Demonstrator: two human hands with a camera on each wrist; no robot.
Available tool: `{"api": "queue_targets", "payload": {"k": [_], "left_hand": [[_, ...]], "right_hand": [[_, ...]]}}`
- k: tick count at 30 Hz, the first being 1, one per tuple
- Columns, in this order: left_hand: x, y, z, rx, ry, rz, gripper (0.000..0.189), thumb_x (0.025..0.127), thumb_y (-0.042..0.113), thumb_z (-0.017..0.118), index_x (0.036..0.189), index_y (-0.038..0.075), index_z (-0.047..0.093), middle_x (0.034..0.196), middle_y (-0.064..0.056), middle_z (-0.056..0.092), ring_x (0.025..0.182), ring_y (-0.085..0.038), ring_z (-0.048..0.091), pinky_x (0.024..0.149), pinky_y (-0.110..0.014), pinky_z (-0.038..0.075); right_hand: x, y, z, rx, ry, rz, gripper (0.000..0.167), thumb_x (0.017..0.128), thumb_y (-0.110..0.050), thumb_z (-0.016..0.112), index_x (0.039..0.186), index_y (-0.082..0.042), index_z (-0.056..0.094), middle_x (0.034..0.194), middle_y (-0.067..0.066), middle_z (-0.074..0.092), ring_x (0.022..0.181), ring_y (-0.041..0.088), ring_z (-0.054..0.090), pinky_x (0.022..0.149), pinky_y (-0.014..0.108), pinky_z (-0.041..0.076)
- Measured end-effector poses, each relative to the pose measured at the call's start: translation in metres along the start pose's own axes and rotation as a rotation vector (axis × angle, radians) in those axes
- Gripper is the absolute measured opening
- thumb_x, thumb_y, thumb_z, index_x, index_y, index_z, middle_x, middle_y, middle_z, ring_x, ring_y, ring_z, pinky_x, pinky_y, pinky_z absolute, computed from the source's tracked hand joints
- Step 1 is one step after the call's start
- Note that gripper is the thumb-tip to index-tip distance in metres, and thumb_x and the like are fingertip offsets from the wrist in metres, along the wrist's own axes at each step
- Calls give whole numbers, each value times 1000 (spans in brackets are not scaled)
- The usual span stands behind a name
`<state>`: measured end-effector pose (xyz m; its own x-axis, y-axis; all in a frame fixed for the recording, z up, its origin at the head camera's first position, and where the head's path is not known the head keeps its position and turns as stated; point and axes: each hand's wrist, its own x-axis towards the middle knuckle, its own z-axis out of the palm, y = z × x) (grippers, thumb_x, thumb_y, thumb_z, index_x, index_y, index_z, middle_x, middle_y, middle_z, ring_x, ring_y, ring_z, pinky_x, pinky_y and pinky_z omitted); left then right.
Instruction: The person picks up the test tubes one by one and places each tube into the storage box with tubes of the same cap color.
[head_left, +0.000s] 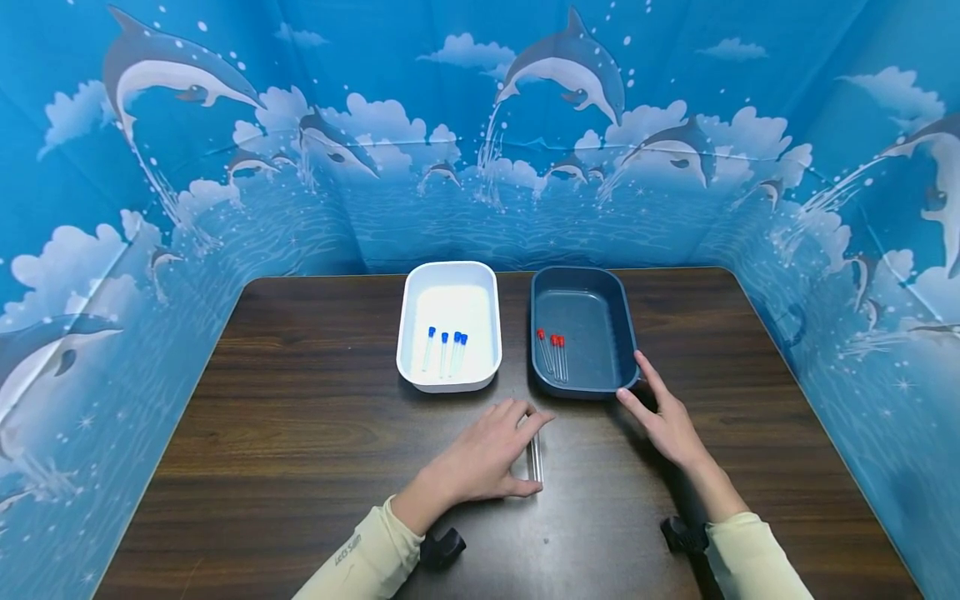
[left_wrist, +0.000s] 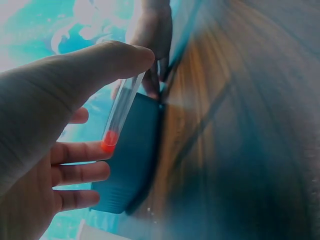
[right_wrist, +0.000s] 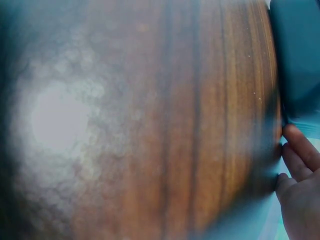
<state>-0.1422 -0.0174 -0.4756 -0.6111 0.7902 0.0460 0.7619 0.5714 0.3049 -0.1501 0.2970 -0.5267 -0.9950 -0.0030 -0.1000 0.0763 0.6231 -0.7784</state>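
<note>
My left hand (head_left: 487,454) pinches a clear test tube (head_left: 536,460) lengthwise, thumb at one end and a fingertip at the other, in front of the two trays. In the left wrist view the red cap (left_wrist: 109,141) meets a fingertip. At the near right corner of the dark blue tray (head_left: 592,390), my right hand (head_left: 671,429) touches the wall with outstretched fingers and thumb. Three red-capped tubes (head_left: 560,358) lie inside that tray, on its left side. The white tray (head_left: 450,386) to its left holds several blue-capped tubes (head_left: 444,354).
Both trays stand side by side at the back of the dark wooden table (head_left: 300,467). A blue curtain (head_left: 420,217) printed with dolphins surrounds the table's back and sides. Dark straps with cameras sit on both wrists.
</note>
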Motion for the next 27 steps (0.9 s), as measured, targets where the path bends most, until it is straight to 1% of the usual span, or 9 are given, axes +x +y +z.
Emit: {"api": "queue_targets", "payload": {"k": [4,7,12,16,19,23,27], "left_hand": [[2,-2,-6,-10,10,-3,91,78,60,74,150,18,37,128,-1,48,106,-14,44,87,-33,44],[4,-3,-9,13,28,8,91,77,61,74,150,19,36,127,-2,48,106,-15,44,86,-33,43],[9,-4,-14,64,78,25,93,76,62,74,149,18,37,125,-2,49,105,-16,44,84,-32,42],[13,-6,-19,86,105,37,93,76,62,74,149,17,38,124,-3,50,104,-17,45,85,-32,42],[16,-6,-24,97,104,34,93,77,65,70,149,17,37,124,-2,49,104,-16,45,87,-33,43],[20,-7,-29,108,105,36,92,79,68,66,151,19,36,123,0,48,103,-14,43,88,-31,42],[25,-7,-32,101,115,37,92,79,68,67,150,18,37,122,0,48,102,-12,43,87,-30,41]], "right_hand": [[1,0,0,1,-2,-3,72,99,-53,51,155,-46,7,158,21,24,139,49,26,99,75,21],[1,0,0,-5,-4,3,72,99,-53,50,155,-46,6,158,22,24,139,50,25,99,75,21],[0,-1,0,-12,-6,12,73,99,-53,50,156,-44,6,157,23,24,139,51,25,99,75,22],[0,-1,0,-11,-3,9,73,99,-53,50,156,-43,7,157,23,25,139,50,26,99,75,22],[1,-1,0,-9,0,3,73,99,-51,51,156,-43,7,157,22,25,138,50,26,99,75,22],[1,0,0,-6,5,-5,72,99,-50,52,156,-44,8,157,22,26,138,50,27,99,74,22],[1,1,1,-7,8,-11,72,99,-50,51,156,-44,8,156,23,27,138,49,29,99,74,23]]}}
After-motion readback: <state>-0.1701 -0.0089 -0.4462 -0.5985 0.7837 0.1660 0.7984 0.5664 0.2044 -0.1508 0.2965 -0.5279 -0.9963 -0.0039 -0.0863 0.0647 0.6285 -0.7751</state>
